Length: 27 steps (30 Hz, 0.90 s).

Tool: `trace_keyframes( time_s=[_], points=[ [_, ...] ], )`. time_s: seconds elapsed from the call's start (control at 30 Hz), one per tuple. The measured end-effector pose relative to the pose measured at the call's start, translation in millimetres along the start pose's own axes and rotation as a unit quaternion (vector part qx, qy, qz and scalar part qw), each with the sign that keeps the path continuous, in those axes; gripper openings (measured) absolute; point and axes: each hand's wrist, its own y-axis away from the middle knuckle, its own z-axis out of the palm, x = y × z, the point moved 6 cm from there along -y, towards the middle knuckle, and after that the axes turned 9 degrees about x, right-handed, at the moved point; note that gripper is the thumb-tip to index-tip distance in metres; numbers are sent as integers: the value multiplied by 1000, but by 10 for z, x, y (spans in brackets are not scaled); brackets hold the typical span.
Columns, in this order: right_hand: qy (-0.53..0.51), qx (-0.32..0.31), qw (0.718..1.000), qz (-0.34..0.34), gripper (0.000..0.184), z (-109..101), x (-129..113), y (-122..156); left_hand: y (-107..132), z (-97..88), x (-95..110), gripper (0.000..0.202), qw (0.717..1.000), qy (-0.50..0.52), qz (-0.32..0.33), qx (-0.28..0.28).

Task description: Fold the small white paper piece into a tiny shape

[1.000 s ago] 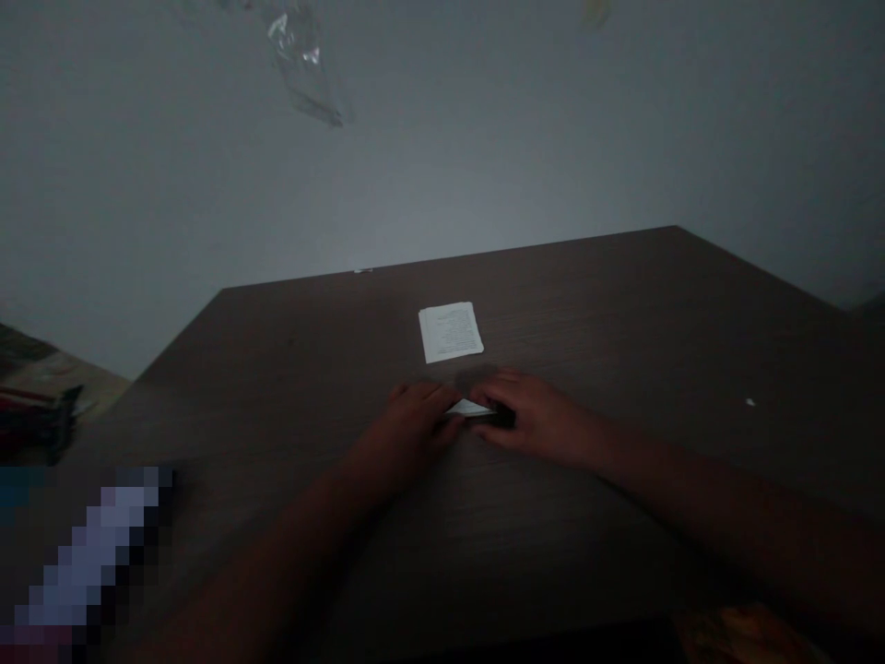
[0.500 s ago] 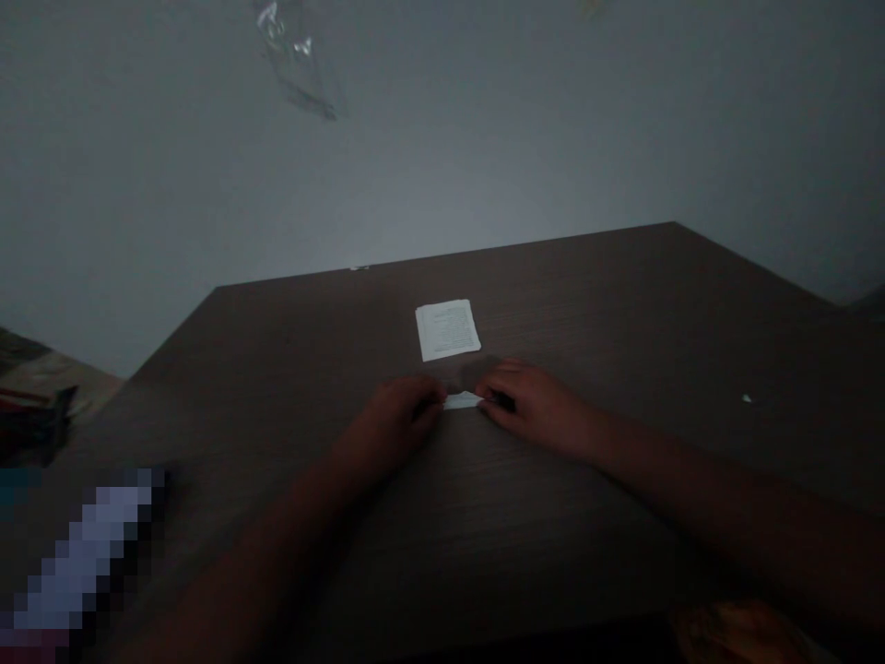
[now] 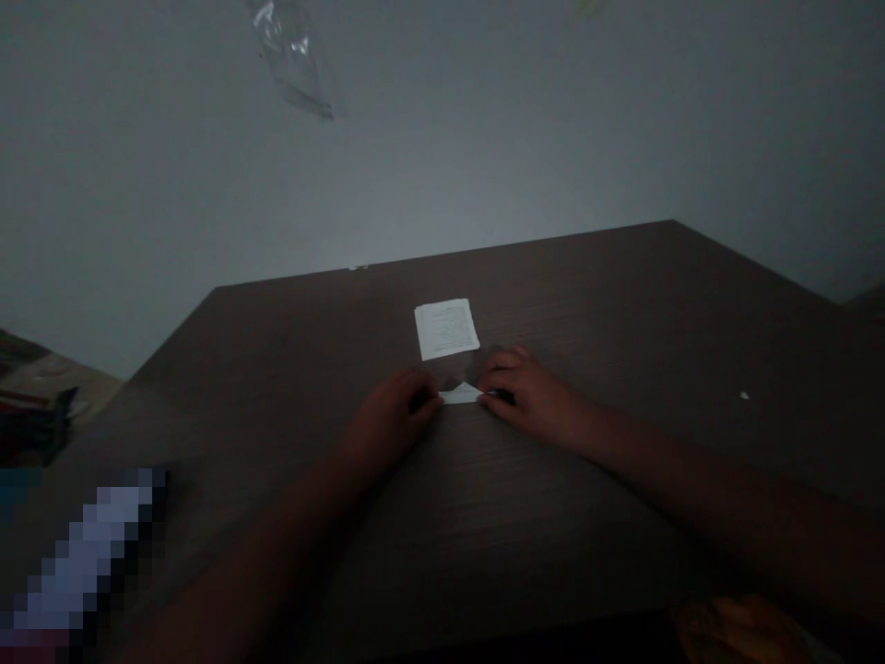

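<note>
Low over the dark wooden table (image 3: 332,332), a small folded piece of white paper (image 3: 460,397) is stretched between my hands, a flat strip along its near side and a pointed peak on its far side. My left hand (image 3: 395,410) pinches its left end between thumb and fingers. At the right end, my right hand (image 3: 529,397) grips it the same way, its upper fingers bent over the table. Just beyond lies a stack of square printed paper sheets (image 3: 447,329). Dim light hides the fingertips' exact hold.
A tiny white paper scrap (image 3: 744,396) lies on the table to the right. Clear plastic (image 3: 294,60) shows against the pale wall (image 3: 484,129) behind. At lower left is a blurred-out pale object (image 3: 83,553); an orange patterned thing (image 3: 739,632) sits at the bottom edge.
The peak of the folded paper shows more fully between my hands. My left hand has shifted slightly left and my right fingers have lifted a little. The stack stays put.
</note>
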Motion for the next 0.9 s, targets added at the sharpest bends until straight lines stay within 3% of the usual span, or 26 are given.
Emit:
trace_keyframes(
  time_s=[0.9],
  points=[
    [5,23,1000,-2,13,4,7,12,16,177,22,22,997,-41,53,-33]
  ],
)
